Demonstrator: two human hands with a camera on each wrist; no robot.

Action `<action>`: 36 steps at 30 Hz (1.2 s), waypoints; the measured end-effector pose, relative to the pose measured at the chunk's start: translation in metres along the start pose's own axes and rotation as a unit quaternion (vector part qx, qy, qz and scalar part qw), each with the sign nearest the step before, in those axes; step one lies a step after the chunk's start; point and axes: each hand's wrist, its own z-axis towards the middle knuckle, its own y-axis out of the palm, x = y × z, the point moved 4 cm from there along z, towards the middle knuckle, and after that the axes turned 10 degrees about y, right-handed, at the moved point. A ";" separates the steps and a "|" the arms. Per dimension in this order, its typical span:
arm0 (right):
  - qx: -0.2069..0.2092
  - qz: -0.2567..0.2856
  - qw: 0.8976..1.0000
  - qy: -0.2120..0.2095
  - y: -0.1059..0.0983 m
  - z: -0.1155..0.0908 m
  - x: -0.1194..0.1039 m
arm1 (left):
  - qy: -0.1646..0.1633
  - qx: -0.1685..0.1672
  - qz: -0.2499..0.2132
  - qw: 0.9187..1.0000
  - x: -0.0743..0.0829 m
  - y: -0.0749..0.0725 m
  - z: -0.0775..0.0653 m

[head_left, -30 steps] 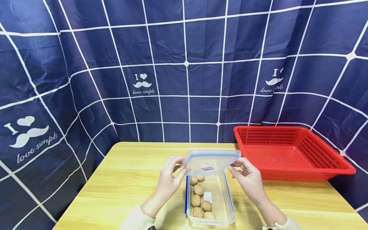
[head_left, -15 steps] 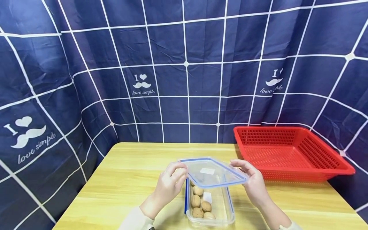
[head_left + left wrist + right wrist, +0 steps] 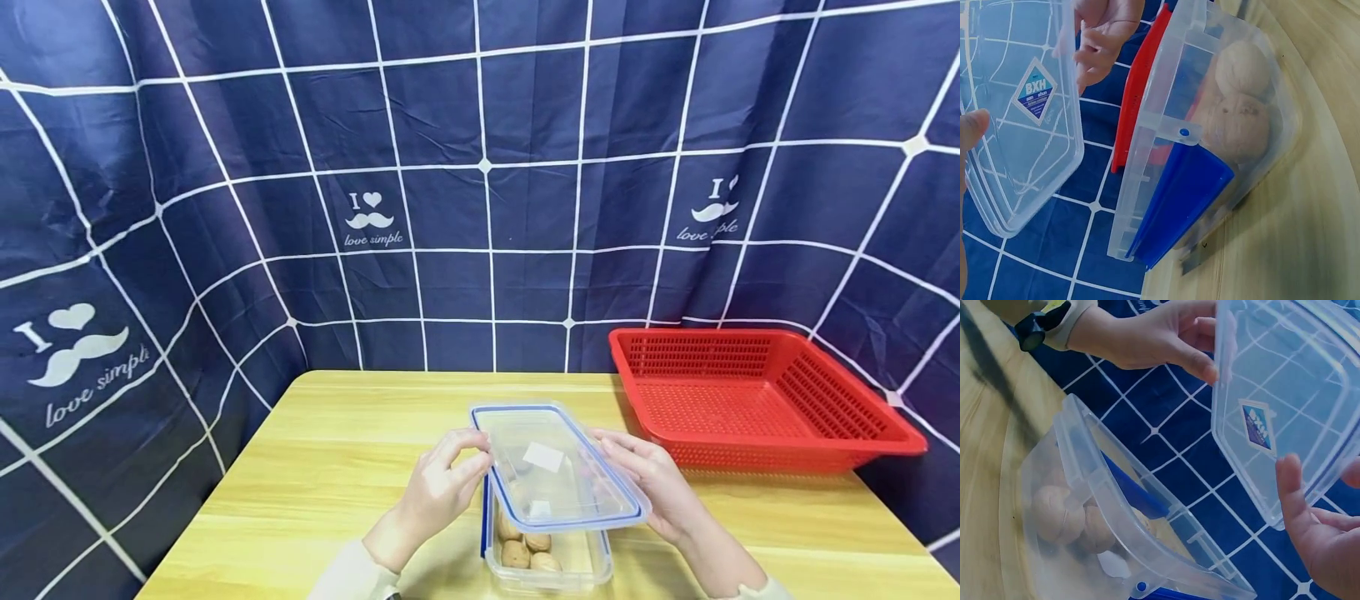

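Note:
Both hands hold a clear plastic lid (image 3: 577,479) with a blue seal, tilted above a clear food container (image 3: 551,577). My left hand (image 3: 438,479) pinches the lid's left edge between thumb and fingers. At the right edge, my right hand (image 3: 663,483) grips it, its thumb or a finger on the face with the diamond label (image 3: 1036,91). Several walnuts (image 3: 516,554) lie along the left side of the container; the lid covers part of them in the head view. A blue side clip (image 3: 1185,203) hangs unfastened on the container's left wall.
A red perforated basket (image 3: 772,442) stands at the back right of the wooden table (image 3: 337,467). Behind the table hangs a dark blue curtain (image 3: 532,283) with white grid lines. A small white label (image 3: 1113,564) shows inside the container.
The lid has been turned over in both hands, so its seal side now faces the head camera. It has also swung lengthwise, its near end coming toward me over the container.

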 end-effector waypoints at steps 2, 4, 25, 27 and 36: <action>0.003 0.028 1.000 0.013 -0.002 0.000 0.001 | -0.003 0.001 -0.002 1.000 0.000 0.000 -0.001; 0.002 0.054 0.998 0.016 -0.003 0.000 0.003 | -0.009 0.001 -0.009 1.000 -0.001 0.000 -0.003; 0.099 0.043 0.994 -0.031 -0.003 0.002 0.009 | -0.575 0.047 -0.336 0.745 -0.013 0.015 -0.041; 0.111 0.039 0.992 -0.035 -0.001 0.003 0.011 | -0.620 0.051 -0.359 0.696 -0.012 0.017 -0.044; 0.158 0.006 0.986 -0.046 0.010 0.011 0.022 | -0.673 0.067 -0.398 0.619 -0.014 0.012 -0.049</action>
